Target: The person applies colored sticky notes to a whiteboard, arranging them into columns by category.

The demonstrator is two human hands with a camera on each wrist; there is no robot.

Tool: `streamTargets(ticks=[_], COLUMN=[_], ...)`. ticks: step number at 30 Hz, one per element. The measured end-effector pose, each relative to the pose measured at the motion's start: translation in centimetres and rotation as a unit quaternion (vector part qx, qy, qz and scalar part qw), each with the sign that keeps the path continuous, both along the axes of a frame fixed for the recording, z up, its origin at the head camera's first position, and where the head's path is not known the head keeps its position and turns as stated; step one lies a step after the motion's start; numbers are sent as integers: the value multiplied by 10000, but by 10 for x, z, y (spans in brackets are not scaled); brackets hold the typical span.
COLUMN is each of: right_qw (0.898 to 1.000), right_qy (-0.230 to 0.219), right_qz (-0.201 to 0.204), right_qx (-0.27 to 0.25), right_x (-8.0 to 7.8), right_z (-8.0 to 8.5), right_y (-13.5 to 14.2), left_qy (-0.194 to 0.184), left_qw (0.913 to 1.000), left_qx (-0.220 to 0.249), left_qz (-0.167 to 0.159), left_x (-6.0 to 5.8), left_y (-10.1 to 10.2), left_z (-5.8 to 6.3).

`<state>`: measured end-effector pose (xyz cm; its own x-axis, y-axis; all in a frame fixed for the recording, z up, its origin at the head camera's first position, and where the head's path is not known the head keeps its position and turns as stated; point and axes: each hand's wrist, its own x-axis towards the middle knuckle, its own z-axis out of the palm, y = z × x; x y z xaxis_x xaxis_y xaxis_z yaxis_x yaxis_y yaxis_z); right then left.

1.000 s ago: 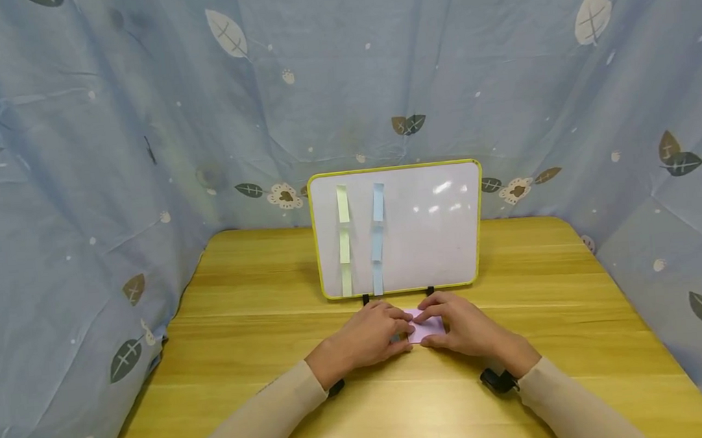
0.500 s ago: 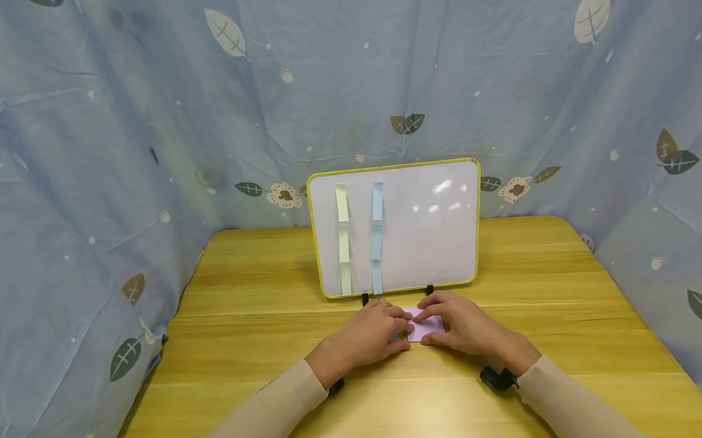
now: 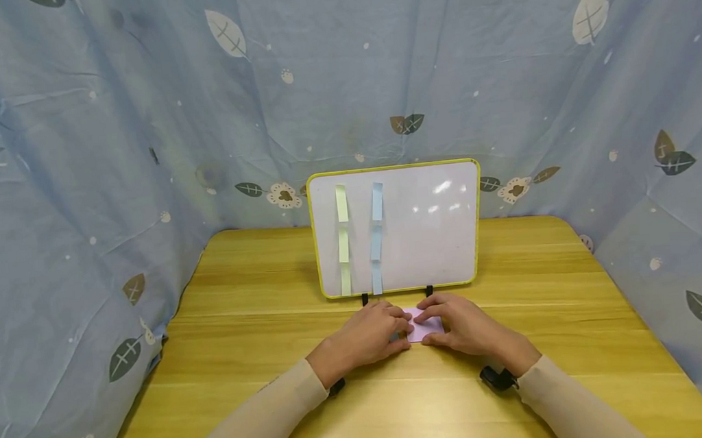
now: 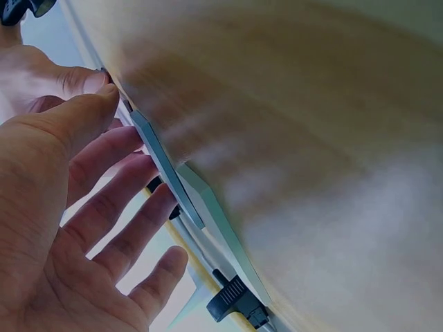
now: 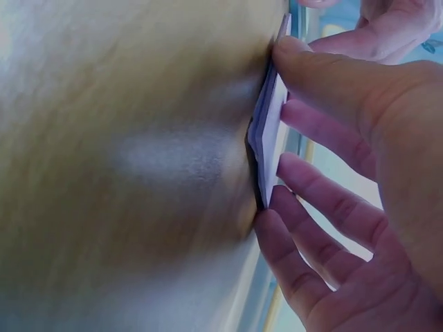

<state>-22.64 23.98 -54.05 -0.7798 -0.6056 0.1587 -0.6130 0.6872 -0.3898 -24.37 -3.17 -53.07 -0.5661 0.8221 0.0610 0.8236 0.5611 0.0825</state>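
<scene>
A pink-purple pad of sticky notes [image 3: 432,328] lies on the table in front of the whiteboard, between both hands. My left hand [image 3: 369,333] holds its left side, thumb at the near corner and index finger on top. From the right, my right hand [image 3: 463,325] grips the pad with its thumb at the near edge and fingers on the top and far side. The right wrist view shows the pad's edge [image 5: 272,121] under that thumb. Beside the left fingers, in the left wrist view, lie a blue pad [image 4: 165,166] and a pale green pad [image 4: 220,220].
A yellow-framed whiteboard [image 3: 430,247] stands on black feet behind the hands. Several pale green strips [image 3: 344,243] and blue strips [image 3: 377,243] hang on it in two columns. A wooden table [image 3: 257,281] is enclosed by patterned blue curtains [image 3: 327,76].
</scene>
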Motion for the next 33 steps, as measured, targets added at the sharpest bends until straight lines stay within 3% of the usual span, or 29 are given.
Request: streamTargets(ticks=[13,20,28,33], right_qw=[9999,9995,9969,9935], right_qy=[46,64,69,165], right_qz=[13,-174,-466,-716], right_qx=[-100,-261,-629,-870], right_x=[-2,-3,-2,-4], right_z=[3,1,-3,-5], right_y=[0,-2,-1,0], left_qy=[202,315,152,59], left_qw=[9997,9983,9953,9938], left_qx=[85,100,-123,28], left_qz=[47,472,944,1112], left_x=[-1,-3,-2,-3], left_y=[2,12,19,22], left_z=[0,0,-4,-2])
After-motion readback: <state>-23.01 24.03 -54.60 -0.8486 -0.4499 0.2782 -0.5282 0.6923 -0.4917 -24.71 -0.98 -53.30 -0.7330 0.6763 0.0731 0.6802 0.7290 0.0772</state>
